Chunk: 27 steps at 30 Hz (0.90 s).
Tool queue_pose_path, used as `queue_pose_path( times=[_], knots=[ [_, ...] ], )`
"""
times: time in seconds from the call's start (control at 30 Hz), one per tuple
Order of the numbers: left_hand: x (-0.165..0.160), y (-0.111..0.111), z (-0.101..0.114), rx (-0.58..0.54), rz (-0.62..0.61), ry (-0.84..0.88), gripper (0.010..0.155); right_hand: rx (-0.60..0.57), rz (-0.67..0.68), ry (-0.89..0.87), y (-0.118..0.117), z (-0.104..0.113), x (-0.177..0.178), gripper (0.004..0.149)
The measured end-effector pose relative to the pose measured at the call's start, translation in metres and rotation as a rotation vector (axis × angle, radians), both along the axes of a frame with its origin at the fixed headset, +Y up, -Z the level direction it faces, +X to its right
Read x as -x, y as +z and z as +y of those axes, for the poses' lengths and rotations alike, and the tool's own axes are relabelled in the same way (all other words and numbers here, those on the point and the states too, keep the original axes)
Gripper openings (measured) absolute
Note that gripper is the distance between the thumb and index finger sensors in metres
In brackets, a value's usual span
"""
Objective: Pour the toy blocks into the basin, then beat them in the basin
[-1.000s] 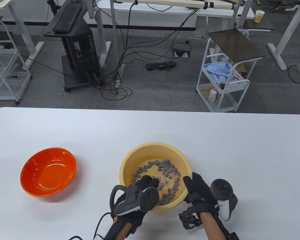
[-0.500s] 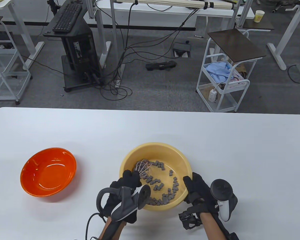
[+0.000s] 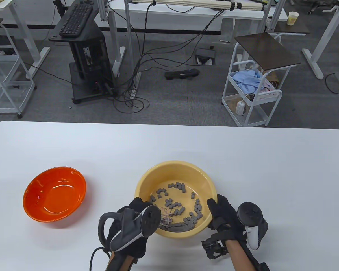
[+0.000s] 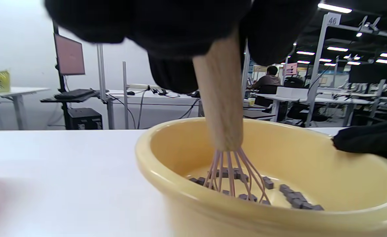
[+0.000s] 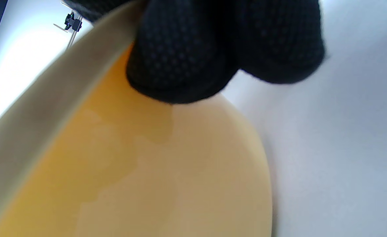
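Observation:
A yellow basin [image 3: 175, 169] stands at the table's near middle with several small grey toy blocks [image 3: 183, 216] scattered over its floor. My left hand [image 3: 135, 209] grips the wooden handle [image 4: 218, 98] of a whisk; its pink wires [image 3: 165, 217] sit among the blocks by the basin's near-left wall, also seen as wires [image 4: 234, 177] in the left wrist view. At the basin's right rim my right hand [image 3: 219, 210] holds on, its fingers [image 5: 183, 56] curled over the edge against the outer wall [image 5: 147, 171].
An empty orange bowl [image 3: 54, 194] sits on the white table [image 3: 243, 158] to the left. Beyond the far table edge are a white cart [image 3: 251, 93], cables and desks on the floor.
The whisk swept from the basin's right-middle to its far left, then back to the near-left wall, pushing blocks around. My left hand followed, drawing back toward me. The right hand stayed put.

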<state>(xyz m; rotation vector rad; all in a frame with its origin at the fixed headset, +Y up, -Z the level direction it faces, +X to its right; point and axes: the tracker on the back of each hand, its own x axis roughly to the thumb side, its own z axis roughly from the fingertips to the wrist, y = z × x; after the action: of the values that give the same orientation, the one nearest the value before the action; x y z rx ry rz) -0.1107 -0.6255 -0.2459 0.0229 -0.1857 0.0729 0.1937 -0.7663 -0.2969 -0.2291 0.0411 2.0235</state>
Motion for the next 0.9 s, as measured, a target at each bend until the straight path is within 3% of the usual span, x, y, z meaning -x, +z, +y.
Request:
queue_pose_path(
  times=[0.17, 0.37, 0.47, 0.63, 0.9],
  knots=[
    [-0.006, -0.013, -0.021, 0.142, -0.138, 0.249, 0.042, 0.003, -0.002, -0.003, 0.000, 0.000, 0.000, 0.057],
    [-0.029, -0.022, -0.046, 0.288, -0.294, 0.308, 0.050, 0.006, 0.004, -0.006, 0.000, 0.000, 0.000, 0.057],
    [-0.038, -0.021, -0.050, 0.234, -0.268, 0.222, 0.049, 0.005, 0.009, -0.007, 0.001, 0.000, 0.000, 0.057],
    [-0.039, -0.019, -0.051, 0.052, -0.155, 0.088, 0.050, 0.004, 0.012, -0.007, 0.001, 0.000, 0.000, 0.057],
    [-0.029, -0.020, -0.053, -0.084, -0.027, -0.047, 0.046, 0.004, 0.010, -0.008, 0.001, 0.000, 0.000, 0.057]
  ],
)
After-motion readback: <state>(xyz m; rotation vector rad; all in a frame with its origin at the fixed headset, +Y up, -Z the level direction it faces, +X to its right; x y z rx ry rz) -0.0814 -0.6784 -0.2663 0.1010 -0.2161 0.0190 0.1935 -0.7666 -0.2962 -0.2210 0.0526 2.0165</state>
